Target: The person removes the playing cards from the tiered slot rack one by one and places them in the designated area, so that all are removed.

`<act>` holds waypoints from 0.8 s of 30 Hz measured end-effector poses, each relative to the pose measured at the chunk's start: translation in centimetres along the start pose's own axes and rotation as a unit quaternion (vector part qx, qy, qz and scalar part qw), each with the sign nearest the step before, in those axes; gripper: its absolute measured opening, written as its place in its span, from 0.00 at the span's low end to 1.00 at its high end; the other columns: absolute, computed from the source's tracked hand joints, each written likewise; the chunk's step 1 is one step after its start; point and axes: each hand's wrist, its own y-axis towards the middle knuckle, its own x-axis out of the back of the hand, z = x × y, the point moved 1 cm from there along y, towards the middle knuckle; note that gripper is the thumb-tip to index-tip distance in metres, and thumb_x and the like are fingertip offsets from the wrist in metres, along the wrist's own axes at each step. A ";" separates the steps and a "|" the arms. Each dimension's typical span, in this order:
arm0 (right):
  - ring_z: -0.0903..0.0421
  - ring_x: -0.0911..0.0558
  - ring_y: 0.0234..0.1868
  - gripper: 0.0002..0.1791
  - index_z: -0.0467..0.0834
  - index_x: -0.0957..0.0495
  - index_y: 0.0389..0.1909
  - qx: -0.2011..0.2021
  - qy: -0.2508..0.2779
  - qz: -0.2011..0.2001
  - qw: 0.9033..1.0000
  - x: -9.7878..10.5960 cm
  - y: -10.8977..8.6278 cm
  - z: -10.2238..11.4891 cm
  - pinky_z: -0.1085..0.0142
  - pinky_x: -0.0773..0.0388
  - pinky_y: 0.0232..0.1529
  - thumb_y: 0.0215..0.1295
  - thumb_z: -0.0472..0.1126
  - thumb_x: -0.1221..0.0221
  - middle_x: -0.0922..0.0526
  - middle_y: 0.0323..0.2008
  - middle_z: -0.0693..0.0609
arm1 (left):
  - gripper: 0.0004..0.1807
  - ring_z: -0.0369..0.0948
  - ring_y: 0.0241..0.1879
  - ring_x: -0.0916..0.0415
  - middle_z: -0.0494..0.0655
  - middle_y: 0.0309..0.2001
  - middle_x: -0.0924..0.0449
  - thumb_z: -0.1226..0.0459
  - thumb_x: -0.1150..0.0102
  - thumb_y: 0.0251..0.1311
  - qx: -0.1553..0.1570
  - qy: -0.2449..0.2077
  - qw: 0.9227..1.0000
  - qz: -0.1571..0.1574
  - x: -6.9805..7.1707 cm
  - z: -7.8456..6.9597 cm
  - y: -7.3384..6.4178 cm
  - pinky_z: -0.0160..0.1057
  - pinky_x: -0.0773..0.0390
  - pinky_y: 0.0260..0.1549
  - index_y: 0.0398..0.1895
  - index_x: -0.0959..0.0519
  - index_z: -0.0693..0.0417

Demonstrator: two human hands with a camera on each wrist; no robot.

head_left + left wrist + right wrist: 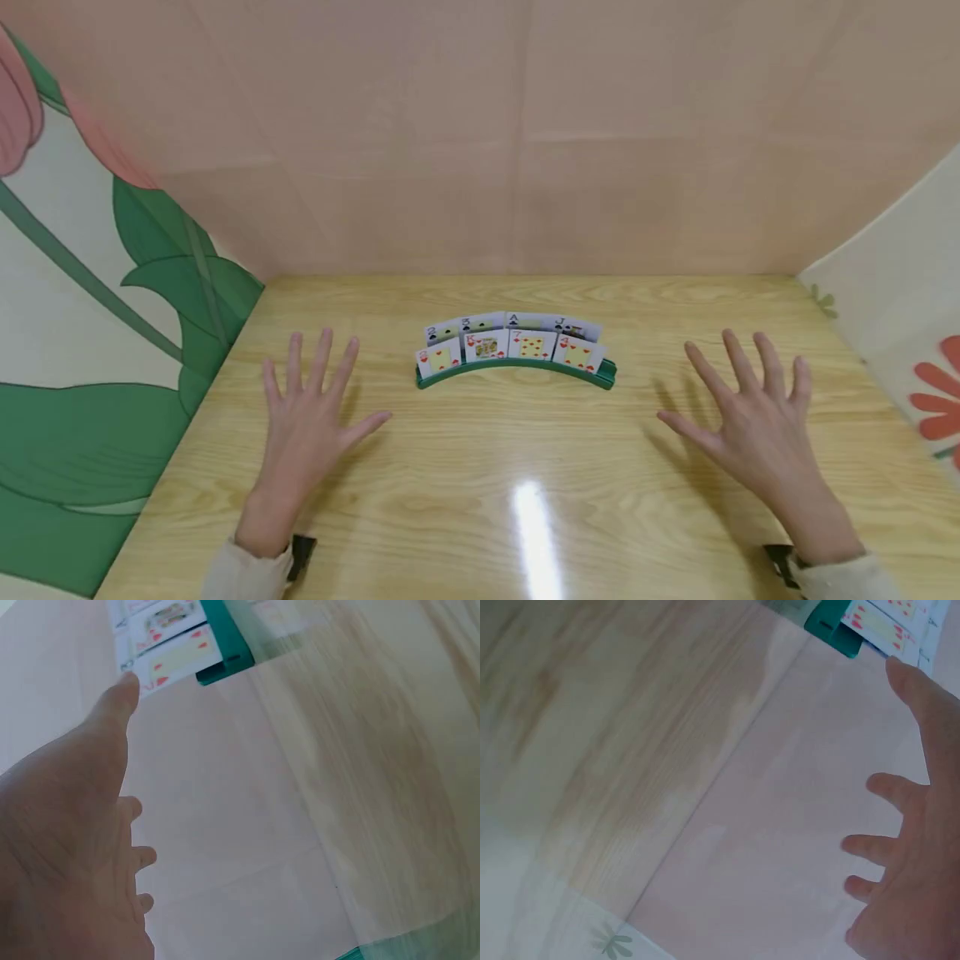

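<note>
Sitting on the wood-grain table point(450, 467): green curved card holder point(517, 363), between the two hands, arc ends bending toward the person. Left hand point(300, 437) is left of it, right hand point(768, 437) right of it. Holder is about level with the fingers, farther out than the palms. Both thumbs point inward at its ends; in the head view there's a visible gap each side, left one slightly smaller.

Hand state: both spread wide, fingers straight, palms down, nothing held. Neither is on the holder or cards. Shadows on the table beside both; can't tell if any part of a hand touches the surface.

Cards stand in two rows, leaning back. Front row point(486, 345): four red-suit cards, K, 7 and 4 readable toward the right. Back row point(482, 321): 2, 3, A, J, black suits, partly hidden by the front row.

Wrist views: each thumb overlaps or nearly meets the nearest card in line of sight only. Light sleeves point(243, 571), black band point(302, 554) at each wrist.
</note>
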 end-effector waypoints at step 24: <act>0.45 0.15 0.43 0.14 0.37 0.20 0.51 -0.010 0.324 -0.022 0.946 -1.5 4.7 6.8 0.82 0.24 0.42 0.65 0.31 0.36 0.15 0.46 0.43 | 0.46 0.52 0.77 0.57 0.53 0.79 0.58 0.51 0.42 0.69 0.035 -0.395 0.883 0.251 -2.8 -2.8 2.9 0.60 0.47 0.71 0.81 0.58 0.43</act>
